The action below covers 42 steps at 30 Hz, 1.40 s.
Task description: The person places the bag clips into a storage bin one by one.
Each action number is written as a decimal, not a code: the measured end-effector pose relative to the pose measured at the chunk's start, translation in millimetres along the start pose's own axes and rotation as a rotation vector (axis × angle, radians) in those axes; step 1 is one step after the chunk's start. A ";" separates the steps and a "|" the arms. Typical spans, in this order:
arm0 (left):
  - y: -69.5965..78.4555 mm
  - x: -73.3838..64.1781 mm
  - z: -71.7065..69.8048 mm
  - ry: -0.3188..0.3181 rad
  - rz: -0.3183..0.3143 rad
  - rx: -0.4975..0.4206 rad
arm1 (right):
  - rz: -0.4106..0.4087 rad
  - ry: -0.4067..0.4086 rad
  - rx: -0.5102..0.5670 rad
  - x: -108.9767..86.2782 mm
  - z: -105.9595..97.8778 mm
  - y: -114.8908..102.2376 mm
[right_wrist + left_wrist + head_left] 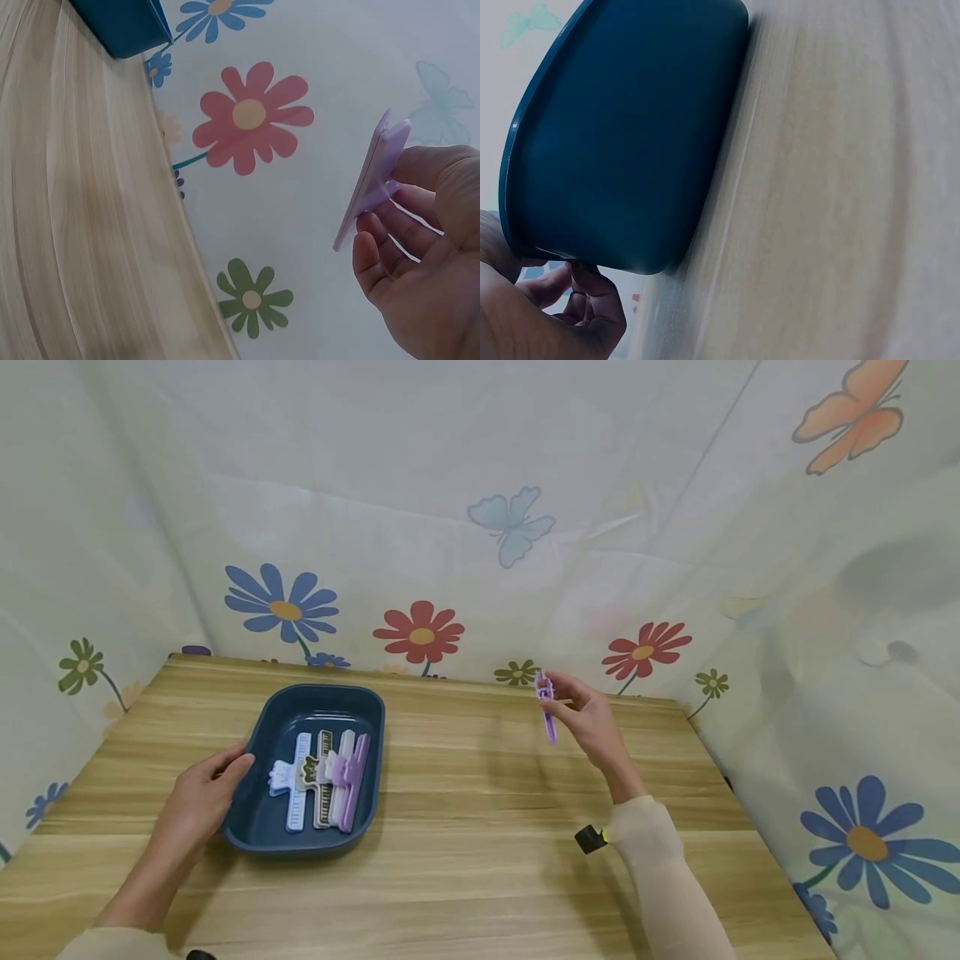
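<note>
A dark blue plastic basin [315,699] stands on the wooden table. My left hand [197,797] grips its left side, thumb over the rim; in the left wrist view, curled fingers [600,300] touch the basin's outer wall [622,150]. Several long-jawed clips lie side by side inside: a light blue clip [298,793], a black-and-beige clip [324,777], a whitish one partly covered, and a purple clip [354,781]. To the right, over the table's back part, my right hand [588,718] pinches another purple clip [549,718] between thumb and fingers. The right wrist view shows this clip [373,180] edge-on.
The wooden tabletop [457,827] stretches between the basin and my right arm. Behind it hangs a white cloth [375,543] printed with flowers and butterflies, also enclosing both sides. A small purple object [197,650] shows at the back left edge.
</note>
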State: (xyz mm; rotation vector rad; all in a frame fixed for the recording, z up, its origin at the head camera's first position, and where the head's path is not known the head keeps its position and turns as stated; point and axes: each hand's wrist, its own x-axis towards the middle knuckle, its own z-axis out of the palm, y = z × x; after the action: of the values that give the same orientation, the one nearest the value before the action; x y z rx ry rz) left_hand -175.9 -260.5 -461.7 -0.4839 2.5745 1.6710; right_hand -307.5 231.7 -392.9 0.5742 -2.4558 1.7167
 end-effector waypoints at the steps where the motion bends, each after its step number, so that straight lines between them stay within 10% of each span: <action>1: -0.1 0.0 0.0 -0.001 -0.004 -0.002 | -0.003 -0.004 0.001 -1.0 1.2 -1.5; 42: 1.5 -0.4 0.6 -0.001 0.000 -0.022 | -0.145 -0.108 -0.007 -15.8 59.9 -22.5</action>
State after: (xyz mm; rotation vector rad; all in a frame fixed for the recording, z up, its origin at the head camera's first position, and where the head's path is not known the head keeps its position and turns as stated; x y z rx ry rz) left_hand -176.0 -259.3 -460.5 -0.4850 2.5578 1.7010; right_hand -276.6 173.8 -399.2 0.8427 -2.4209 1.6627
